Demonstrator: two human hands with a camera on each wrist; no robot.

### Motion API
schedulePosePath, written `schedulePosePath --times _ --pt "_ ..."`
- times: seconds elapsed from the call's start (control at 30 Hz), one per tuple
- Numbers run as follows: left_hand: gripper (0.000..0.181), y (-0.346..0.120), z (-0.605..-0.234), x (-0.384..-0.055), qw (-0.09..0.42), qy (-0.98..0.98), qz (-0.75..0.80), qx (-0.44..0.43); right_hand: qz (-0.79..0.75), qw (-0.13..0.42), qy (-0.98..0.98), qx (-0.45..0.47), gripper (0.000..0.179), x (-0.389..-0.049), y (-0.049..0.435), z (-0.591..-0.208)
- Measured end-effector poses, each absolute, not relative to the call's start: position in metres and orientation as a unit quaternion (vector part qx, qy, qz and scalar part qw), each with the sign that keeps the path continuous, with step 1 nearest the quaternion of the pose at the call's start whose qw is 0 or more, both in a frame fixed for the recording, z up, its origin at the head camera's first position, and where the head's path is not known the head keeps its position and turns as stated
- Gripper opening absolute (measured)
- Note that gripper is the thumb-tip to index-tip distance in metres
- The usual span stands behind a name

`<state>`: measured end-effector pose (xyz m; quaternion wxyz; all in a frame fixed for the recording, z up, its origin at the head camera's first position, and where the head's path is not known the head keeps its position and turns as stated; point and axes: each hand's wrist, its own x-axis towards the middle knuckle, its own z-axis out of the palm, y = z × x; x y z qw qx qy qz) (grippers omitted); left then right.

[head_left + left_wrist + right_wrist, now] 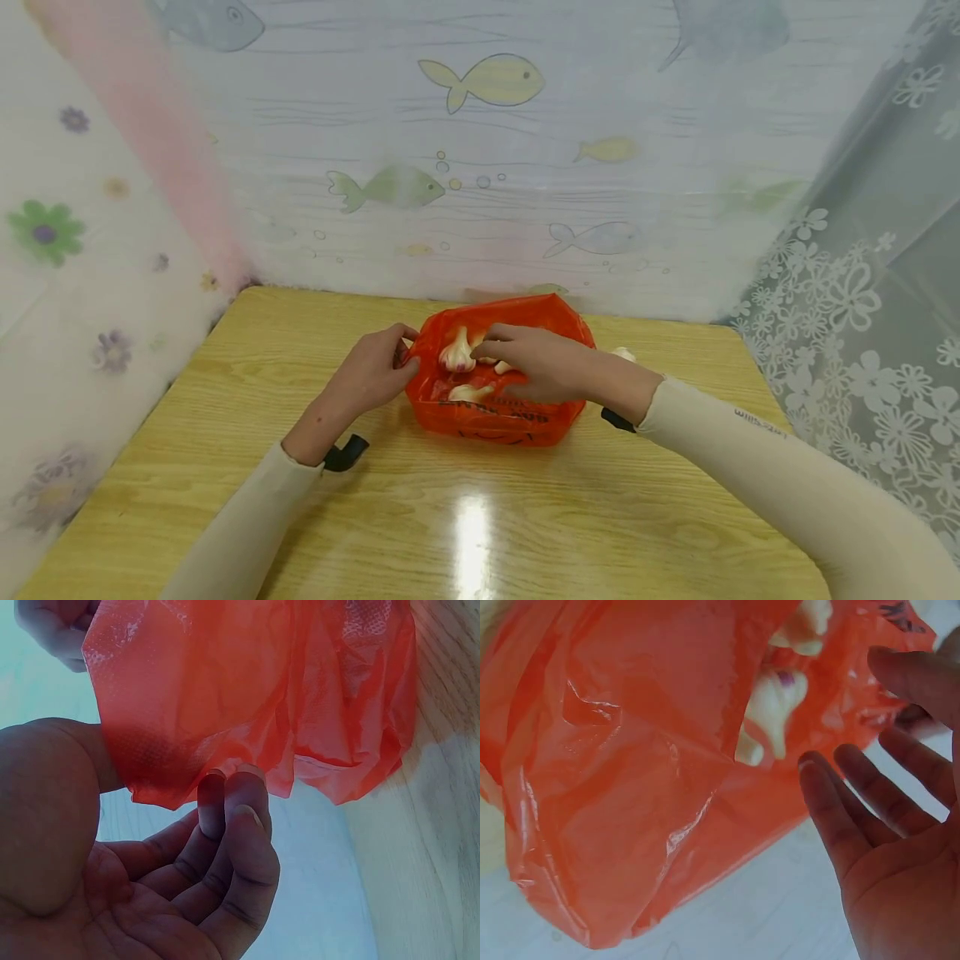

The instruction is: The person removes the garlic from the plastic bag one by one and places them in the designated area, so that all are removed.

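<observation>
A red plastic bag (487, 427) with dark print lies on its base, its mouth spread upward. Inside sits a whole garlic bulb (457, 356) with a purplish base, and another garlic bulb (468, 393) lies nearer the front rim. My left hand (366, 371) grips the bag's left edge; its thumb is partly behind the film in the left wrist view. Over the mouth hovers my right hand (543, 364), fingers spread and holding nothing. Close by its fingertips, a garlic bulb (776, 705) shows in the right wrist view. My right hand hides part of the bag's contents.
A pale garlic bulb (624, 354) is on the table beyond my right wrist, partly covered by it. The wood-grain table (375, 525) meets a fish-patterned curtain (480, 208) at the back. Lacy flowered fabric (847, 308) hangs along the right.
</observation>
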<state>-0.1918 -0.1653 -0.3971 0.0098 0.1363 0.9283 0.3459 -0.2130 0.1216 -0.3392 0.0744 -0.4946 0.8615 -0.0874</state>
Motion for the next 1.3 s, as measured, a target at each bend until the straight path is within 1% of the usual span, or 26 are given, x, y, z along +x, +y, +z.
schedulePosePath --times 0.27,0.57,0.7,0.77,0.9,1.1,1.23,1.3 --pt "0.040 -0.165 -0.398 -0.192 0.014 0.928 0.348 0.134 -0.020 0.116 0.853 -0.509 0.063 -0.223 0.104 -0.350" --pt "0.040 -0.166 -0.398 -0.191 0.015 0.926 0.351 0.135 0.061 0.159 0.834 -0.525 0.062 -0.230 0.082 -0.358" --pt "0.040 -0.166 -0.398 -0.191 0.015 0.927 0.349 0.134 0.075 0.175 0.827 -0.529 0.066 -0.235 0.075 -0.360" --pt "0.040 -0.166 -0.397 -0.191 0.014 0.928 0.348 0.133 0.080 0.176 0.822 -0.536 0.062 -0.236 0.071 -0.363" --pt "0.040 -0.166 -0.397 -0.191 0.014 0.928 0.348 0.133 0.077 0.181 0.816 -0.543 0.045 -0.237 0.063 -0.370" --pt "0.040 -0.166 -0.396 -0.192 0.011 0.926 0.351 0.136 0.115 0.164 0.807 -0.556 0.045 -0.235 0.055 -0.377" --pt "0.040 -0.165 -0.396 -0.192 0.007 0.926 0.351 0.140 0.135 0.163 0.802 -0.559 0.039 -0.235 0.053 -0.381" --pt "0.040 -0.165 -0.396 -0.192 0.006 0.926 0.351 0.140 0.147 0.163 0.800 -0.559 0.040 -0.234 0.052 -0.383"
